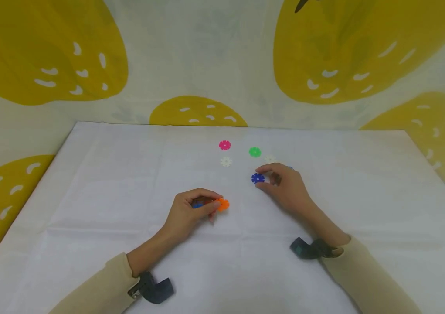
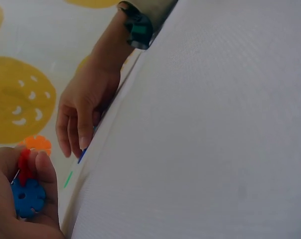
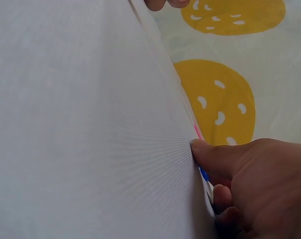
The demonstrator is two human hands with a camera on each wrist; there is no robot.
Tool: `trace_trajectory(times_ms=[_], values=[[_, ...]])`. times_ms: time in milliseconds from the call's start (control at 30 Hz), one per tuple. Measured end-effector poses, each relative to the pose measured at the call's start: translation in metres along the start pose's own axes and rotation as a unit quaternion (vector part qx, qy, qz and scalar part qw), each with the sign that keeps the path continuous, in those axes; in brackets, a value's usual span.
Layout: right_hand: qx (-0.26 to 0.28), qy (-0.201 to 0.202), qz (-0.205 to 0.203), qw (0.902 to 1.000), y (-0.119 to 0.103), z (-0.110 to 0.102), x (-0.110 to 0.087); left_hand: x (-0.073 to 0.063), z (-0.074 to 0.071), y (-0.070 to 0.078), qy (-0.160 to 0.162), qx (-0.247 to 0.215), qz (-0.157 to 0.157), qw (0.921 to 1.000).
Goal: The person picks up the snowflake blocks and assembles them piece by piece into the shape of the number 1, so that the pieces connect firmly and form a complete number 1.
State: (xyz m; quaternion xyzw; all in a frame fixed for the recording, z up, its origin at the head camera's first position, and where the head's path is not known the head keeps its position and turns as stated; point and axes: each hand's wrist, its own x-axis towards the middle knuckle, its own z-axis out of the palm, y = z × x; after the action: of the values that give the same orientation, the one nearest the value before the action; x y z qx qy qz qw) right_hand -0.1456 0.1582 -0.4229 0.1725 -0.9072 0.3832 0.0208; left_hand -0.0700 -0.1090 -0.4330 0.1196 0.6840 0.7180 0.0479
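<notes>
In the head view, the left hand (image 1: pixel 183 213) pinches a small joined group of notched plastic snowflake discs above the white cloth. An orange disc (image 1: pixel 224 204) sticks out past the fingertips. A red disc (image 2: pixel 24 167) and a blue disc (image 2: pixel 29 198) show within that palm in the left wrist view. Farther right and forward, the right hand (image 1: pixel 290 189) has thumb and forefinger at opposite edges of a dark blue disc (image 1: pixel 258 178), pinching it at the cloth. From the right wrist, only a blue edge of it shows by the thumb.
Beyond the hands lie a pink disc (image 1: pixel 225 145), a green disc (image 1: pixel 255 151), a white disc (image 1: pixel 226 162) and another white disc (image 1: pixel 270 159), partly behind the right hand. A bit of blue (image 1: pixel 290 168) peeks out behind its knuckles. The white-covered table (image 1: pixel 108 174) meets a yellow-patterned curtain (image 1: pixel 198 65).
</notes>
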Motion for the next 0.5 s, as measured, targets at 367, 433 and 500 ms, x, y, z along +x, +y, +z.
trace_trajectory(times_ms=[367, 433, 500], values=[[-0.006, -0.022, 0.019, 0.9996, -0.0008, -0.0013, 0.0019, -0.0002, 0.0011, 0.0002, -0.008, 0.015, -0.006, 0.9998], [-0.009, -0.021, 0.018, 0.9996, -0.0006, -0.0015, 0.0022, 0.0, 0.0013, 0.0, -0.009, 0.013, -0.006, 0.9999], [-0.012, -0.019, 0.02, 0.9996, 0.0, -0.0016, 0.0023, 0.0005, 0.0015, -0.0003, -0.009, 0.012, -0.005, 0.9999]])
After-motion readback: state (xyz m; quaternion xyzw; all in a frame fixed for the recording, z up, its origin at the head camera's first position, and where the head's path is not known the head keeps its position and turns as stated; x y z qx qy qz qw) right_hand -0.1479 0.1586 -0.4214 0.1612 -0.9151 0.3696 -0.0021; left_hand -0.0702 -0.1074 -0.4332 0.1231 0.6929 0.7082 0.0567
